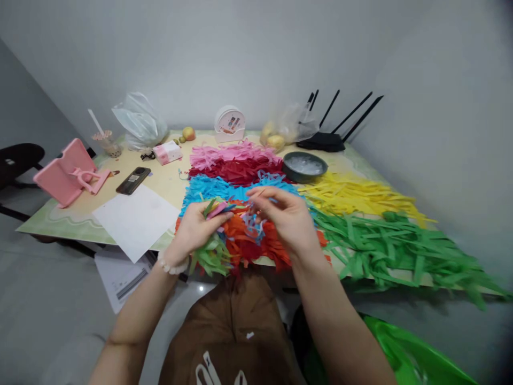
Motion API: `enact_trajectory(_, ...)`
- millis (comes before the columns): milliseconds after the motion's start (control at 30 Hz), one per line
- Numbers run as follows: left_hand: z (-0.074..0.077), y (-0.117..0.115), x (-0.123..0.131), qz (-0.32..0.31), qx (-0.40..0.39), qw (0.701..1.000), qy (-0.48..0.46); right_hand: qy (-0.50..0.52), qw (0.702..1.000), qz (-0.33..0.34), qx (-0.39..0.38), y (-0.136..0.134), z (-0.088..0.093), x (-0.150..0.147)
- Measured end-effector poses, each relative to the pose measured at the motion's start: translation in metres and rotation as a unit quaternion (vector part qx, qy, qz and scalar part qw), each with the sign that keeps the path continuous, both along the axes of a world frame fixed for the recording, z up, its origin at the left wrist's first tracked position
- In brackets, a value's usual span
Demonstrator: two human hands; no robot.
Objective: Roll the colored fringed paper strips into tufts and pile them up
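Observation:
My left hand (pixel 199 227) is closed round a bundle of mixed paper strips (pixel 216 209), green, pink, red and blue, with green ends hanging below my fist. My right hand (pixel 286 214) hovers beside it over the orange strip pile (pixel 240 235), fingertips pinched on a thin strip near the bundle. Piles of blue strips (pixel 216 187), dark red strips (pixel 240 171) and pink strips (pixel 228 154) lie behind. Yellow strips (pixel 356 195) and green strips (pixel 393 243) spread out to the right.
A dark bowl (pixel 304 166) stands behind the yellow pile. White paper sheets (pixel 134 219), a phone (pixel 133 180) and a pink stand (pixel 68 171) lie at the left. Plastic bags, fruit and a black router (pixel 324 140) line the back wall. A green bin (pixel 404 353) sits below right.

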State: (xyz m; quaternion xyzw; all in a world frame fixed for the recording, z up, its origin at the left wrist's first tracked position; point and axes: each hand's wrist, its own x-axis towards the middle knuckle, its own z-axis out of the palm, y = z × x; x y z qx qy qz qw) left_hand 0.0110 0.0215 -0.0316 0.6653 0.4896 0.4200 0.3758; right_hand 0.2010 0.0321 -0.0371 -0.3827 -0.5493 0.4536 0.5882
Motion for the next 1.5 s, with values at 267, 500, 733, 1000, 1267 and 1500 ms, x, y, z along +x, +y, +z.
enact_trajectory(267, -0.005, 0.085, -0.049, 0.045, 0.034, 0.985, 0.161, 0.248, 0.939, -0.227, 0.079, 0.036, 0.04, 0.104)
enact_trajectory(500, 0.01, 0.058, -0.058, 0.069, 0.028, 0.997, 0.001, 0.022, 0.961, -0.242, 0.129, 0.034, 0.013, 0.062)
enact_trajectory(733, -0.002, 0.01, -0.013, -0.036, -0.111, 0.978, -0.175, -0.083, 0.991, 0.069, 0.077, 0.001, 0.002, -0.036)
enact_trajectory(1000, -0.005, 0.0, -0.006, -0.075, -0.185, 0.955, -0.218, -0.022, 0.993, 0.078, 0.087, 0.001, 0.004, -0.022)
enact_trajectory(1267, -0.006, -0.007, -0.007, 0.037, -0.077, 0.974, -0.211, -0.222, 0.96, -0.102, 0.134, -0.031, -0.002, -0.018)
enact_trajectory(1500, -0.006, -0.014, -0.007, 0.052, 0.01, 0.993, -0.104, -0.264, 0.945, -0.111, 0.156, -0.038, -0.002, -0.026)
